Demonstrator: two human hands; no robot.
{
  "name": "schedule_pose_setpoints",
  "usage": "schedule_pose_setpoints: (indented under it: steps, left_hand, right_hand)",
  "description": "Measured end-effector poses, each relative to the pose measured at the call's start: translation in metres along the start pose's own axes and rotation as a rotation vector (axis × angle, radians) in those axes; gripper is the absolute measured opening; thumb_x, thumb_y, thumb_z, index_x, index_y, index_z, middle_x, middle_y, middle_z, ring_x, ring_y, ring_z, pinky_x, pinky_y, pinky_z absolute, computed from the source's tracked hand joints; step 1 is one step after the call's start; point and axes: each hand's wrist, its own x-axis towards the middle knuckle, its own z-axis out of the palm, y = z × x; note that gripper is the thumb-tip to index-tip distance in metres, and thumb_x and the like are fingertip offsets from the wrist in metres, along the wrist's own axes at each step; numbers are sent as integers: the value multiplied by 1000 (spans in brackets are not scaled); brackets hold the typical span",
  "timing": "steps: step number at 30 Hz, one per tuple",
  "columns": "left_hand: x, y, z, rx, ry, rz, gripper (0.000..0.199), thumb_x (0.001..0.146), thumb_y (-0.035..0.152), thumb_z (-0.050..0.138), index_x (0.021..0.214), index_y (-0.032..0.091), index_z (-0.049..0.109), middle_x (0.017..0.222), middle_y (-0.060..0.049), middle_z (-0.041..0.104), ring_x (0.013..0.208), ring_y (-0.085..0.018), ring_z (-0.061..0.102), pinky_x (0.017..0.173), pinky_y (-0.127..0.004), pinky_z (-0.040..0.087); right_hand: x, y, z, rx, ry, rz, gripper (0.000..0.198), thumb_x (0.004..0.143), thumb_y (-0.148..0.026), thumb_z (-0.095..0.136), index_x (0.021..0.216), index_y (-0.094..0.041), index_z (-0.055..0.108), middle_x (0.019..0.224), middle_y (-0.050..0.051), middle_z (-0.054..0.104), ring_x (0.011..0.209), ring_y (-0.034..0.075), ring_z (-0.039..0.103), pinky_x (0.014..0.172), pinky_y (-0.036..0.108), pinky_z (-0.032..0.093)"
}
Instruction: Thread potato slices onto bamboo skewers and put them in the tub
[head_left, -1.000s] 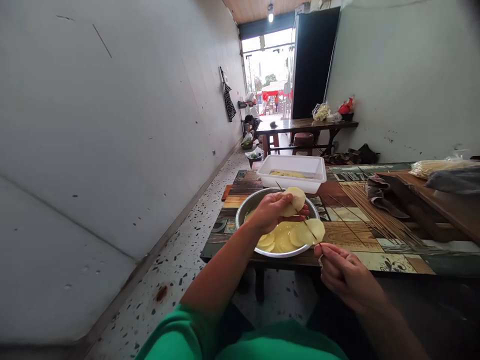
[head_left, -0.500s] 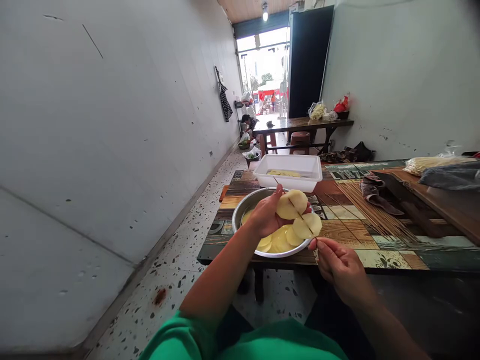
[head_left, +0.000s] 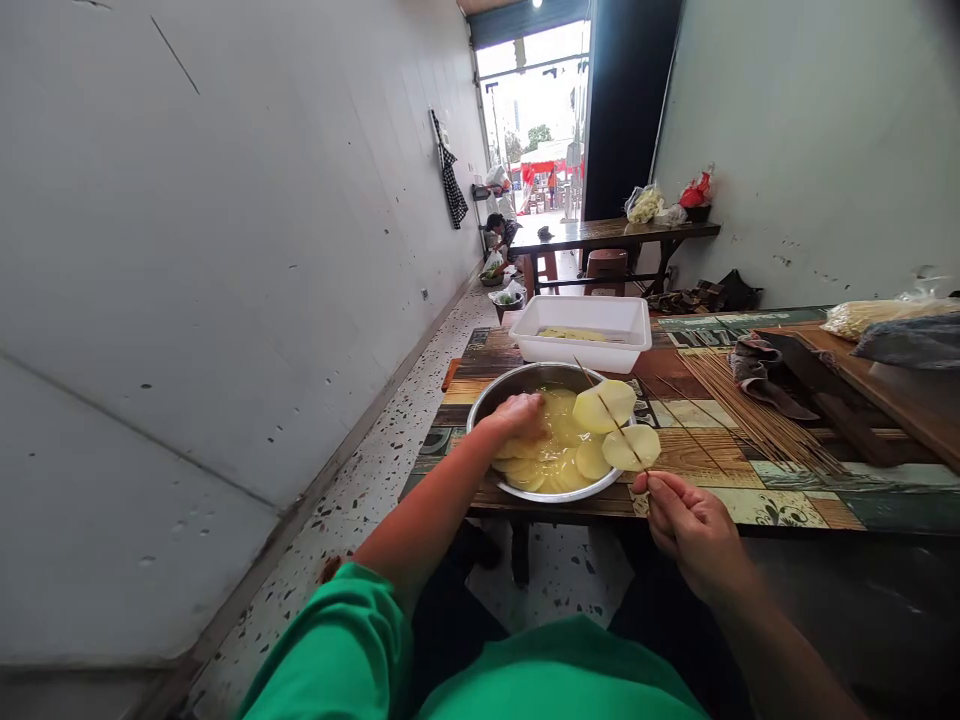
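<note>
R hand [head_left: 694, 515] (head view) pinches the near end of a thin skewer [head_left: 616, 425] btwn thumb & fingers; 2 potato slices [head_left: 618, 397] are threaded on it, one beyond the other, up by the R rim of a metal basin [head_left: 555, 496]. L hand [head_left: 521, 412] dips into the basin's water [head_left: 559, 440] among loose slices [head_left: 592, 460]; fingertips hidden, so can't tell if gripping any. White plastic tub [head_left: 581, 354] w/ pale pieces [head_left: 574, 334] stands just behind basin on worktop [head_left: 686, 462]; skewer bundle [head_left: 750, 415] lies to R, nr crumpled cloth [head_left: 754, 362].

Skewered slices [head_left: 615, 400]: pale yellow
Basin [head_left: 559, 496]: silver
Tub [head_left: 585, 354]: white
Desk [head_left: 686, 445]: patchwork of brown, cream, dark green
Sleeve [head_left: 337, 640]: bright green
Floor [head_left: 375, 475]: whitish, dark-flecked
</note>
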Motion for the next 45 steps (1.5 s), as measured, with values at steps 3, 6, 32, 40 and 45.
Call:
schedule_pose_setpoints:
  steps: [3, 6, 32, 40, 45]
  left_hand:
    - [4, 8, 5, -13, 55, 64, 63, 67, 25, 78, 127, 21, 58, 133, -16, 59, 126, -33, 53, 104, -40, 40]
    - [10, 9, 9, -57, 116, -15, 66, 71, 32, 76, 132, 19, 53, 135, -19, 57, 127, -34, 51, 105, -41, 39]
    - [12, -2, -8, -1673, 482, -182, 43, 52, 14, 90, 75, 15, 53, 67, 3, 63, 61, -11, 63, 65, -27, 56]
    - [7, 1, -8, -1623, 531, -93, 43, 45, 19, 90, 71, 16, 55, 60, 4, 62, 59, -10, 59, 60, -23, 50]
    - [8, 1, -6, -1591, 541, -92, 42, 46, 19, 89, 70, 16, 54, 60, 4, 62, 56, -10, 58, 56, -22, 47]
  right_hand:
    - [0, -1, 1, 5, 10, 7, 57, 60, -67, 81, 78, -16, 61, 46, -13, 22, 40, 2, 15, 37, 18, 10]
    - [1, 1, 1, 3, 10, 22, 57, 61, -66, 80, 78, -16, 61, 46, -14, 21, 40, 1, 14, 37, 17, 10]
    - [0, 15, 7, -87, -128, 140, 60, 64, -68, 74, 88, -17, 53, 44, -14, 28, 39, 3, 14, 37, 21, 7]
    - [0, 13, 8, -81, -126, 150, 58, 66, -66, 73, 88, -17, 53, 44, -14, 28, 39, 3, 14, 38, 21, 8]
    - [1, 13, 9, -55, -129, 153, 57, 65, -65, 75, 86, -17, 54, 44, -14, 30, 38, 2, 16, 37, 20, 8]
